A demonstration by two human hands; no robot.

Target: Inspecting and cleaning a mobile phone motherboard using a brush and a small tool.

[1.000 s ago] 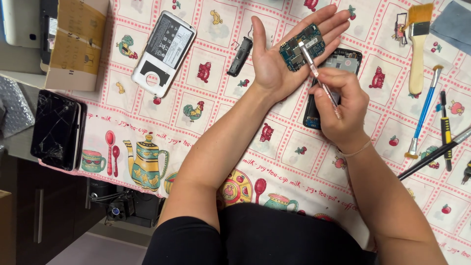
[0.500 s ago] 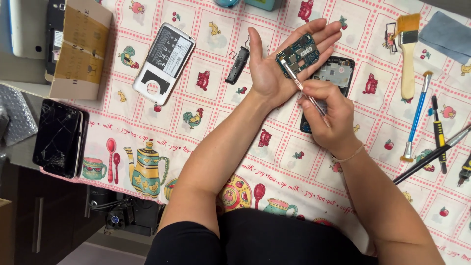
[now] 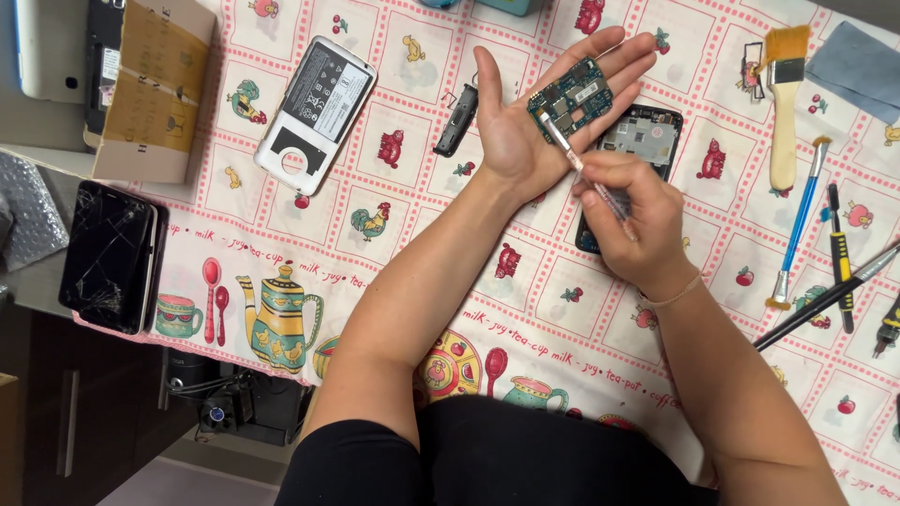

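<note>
While a cracked black phone (image 3: 111,255) lies screen-up at the left edge of the bench (image 3: 394,234), half over the side of the patterned cloth, a flat brown cardboard box (image 3: 155,89) sealed with a strip of tape sits at the far left corner. Just right of it a white phone back (image 3: 315,114) lies on the cloth, showing a dark rectangular battery with a pale label and a round opening near its lower end. A small black plastic part (image 3: 457,120) rests further right, just beside the thumb of the left hand (image 3: 534,126). That hand is spread flat, palm up, fingers straight, and a small blue-green circuit board (image 3: 570,97) lies loose across the palm and finger bases, not gripped. The right hand (image 3: 633,220) is closed in a pencil grip around a thin metal tool (image 3: 579,169), whose tip touches the near edge of the board. Under both hands a dark opened phone body (image 3: 647,141) lies on the cloth. Toward the right edge lie a pale-handled paintbrush (image 3: 784,103), a blue-handled brush (image 3: 799,225), a black and yellow screwdriver (image 3: 840,258) and a long dark rod (image 3: 825,298), with a grey-blue cloth (image 3: 858,66) at the far right corner.
</note>
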